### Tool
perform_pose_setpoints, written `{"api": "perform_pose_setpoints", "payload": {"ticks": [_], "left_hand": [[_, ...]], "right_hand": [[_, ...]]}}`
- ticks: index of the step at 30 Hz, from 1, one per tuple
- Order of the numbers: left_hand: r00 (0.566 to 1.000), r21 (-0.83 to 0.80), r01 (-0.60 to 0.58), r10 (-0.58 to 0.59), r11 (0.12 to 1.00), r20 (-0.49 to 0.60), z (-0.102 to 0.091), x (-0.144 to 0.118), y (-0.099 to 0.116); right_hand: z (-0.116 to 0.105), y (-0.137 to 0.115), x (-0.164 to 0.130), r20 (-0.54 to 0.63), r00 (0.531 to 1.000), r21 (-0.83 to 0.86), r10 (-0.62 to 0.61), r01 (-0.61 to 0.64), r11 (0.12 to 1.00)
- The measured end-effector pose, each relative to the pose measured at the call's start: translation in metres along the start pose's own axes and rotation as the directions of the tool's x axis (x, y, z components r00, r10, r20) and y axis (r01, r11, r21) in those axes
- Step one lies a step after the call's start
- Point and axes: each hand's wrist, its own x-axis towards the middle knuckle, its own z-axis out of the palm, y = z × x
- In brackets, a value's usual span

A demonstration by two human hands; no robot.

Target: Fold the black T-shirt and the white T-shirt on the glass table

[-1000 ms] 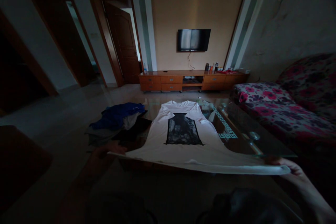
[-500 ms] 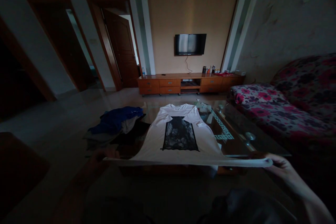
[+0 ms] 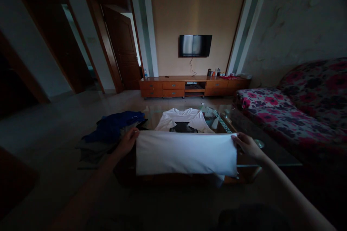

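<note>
A white T-shirt (image 3: 187, 153) with a dark printed picture lies on the glass coffee table (image 3: 271, 151), its neck toward the far side. Its near part is raised and folded over, so a plain white panel hangs toward me and covers most of the print. My left hand (image 3: 130, 140) pinches the left corner of the lifted edge. At the right corner, my right hand (image 3: 245, 143) grips the same edge between thumb and fingers. The edge is stretched straight between both hands.
Left on the table is a pile of clothes (image 3: 114, 124), blue on top and grey below. Beyond stands a low wooden TV cabinet (image 3: 173, 86) with bottles at its right, under a wall television (image 3: 195, 46). A floral sofa (image 3: 292, 115) is on the right.
Both hands have moved up, away from me and closer together, carrying the T-shirt's near edge. The print was fully in view before and is now mostly covered.
</note>
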Motion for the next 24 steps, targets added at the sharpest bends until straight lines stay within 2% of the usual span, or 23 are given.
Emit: {"api": "perform_pose_setpoints", "payload": {"ticks": [2, 5, 9, 13, 16, 20, 24], "left_hand": [[0.999, 0.060, -0.037, 0.037, 0.998, -0.006, 0.015, 0.019, -0.015], [0.999, 0.117, -0.018, 0.022, 0.993, -0.035, 0.034, 0.047, -0.026], [0.997, 0.238, 0.026, -0.009, 0.971, -0.072, 0.055, 0.080, -0.036], [0.998, 0.371, 0.038, -0.020, 0.928, -0.053, 0.076, 0.104, -0.056], [0.999, 0.451, 0.050, -0.042, 0.891, -0.027, 0.091, 0.113, -0.072], [0.995, 0.534, 0.055, -0.091, 0.844, 0.042, 0.105, 0.114, -0.088], [0.992, 0.589, 0.064, -0.113, 0.806, 0.047, 0.111, 0.112, -0.094]], "right_hand": [[0.009, 0.009, 0.022, -0.053, 0.996, -0.071, -0.067, 0.063, 0.995], [0.018, 0.020, 0.057, -0.143, 0.977, -0.190, -0.158, 0.129, 0.973], [0.026, 0.038, 0.103, -0.234, 0.952, -0.388, -0.196, 0.093, 0.917], [0.036, 0.057, 0.142, -0.241, 0.962, -0.537, -0.126, -0.024, 0.843], [0.045, 0.071, 0.161, -0.214, 0.976, -0.606, -0.045, -0.096, 0.790], [0.057, 0.088, 0.173, -0.179, 0.984, -0.642, 0.013, -0.127, 0.756], [0.066, 0.094, 0.173, -0.209, 0.974, -0.640, 0.082, -0.200, 0.742]]}}
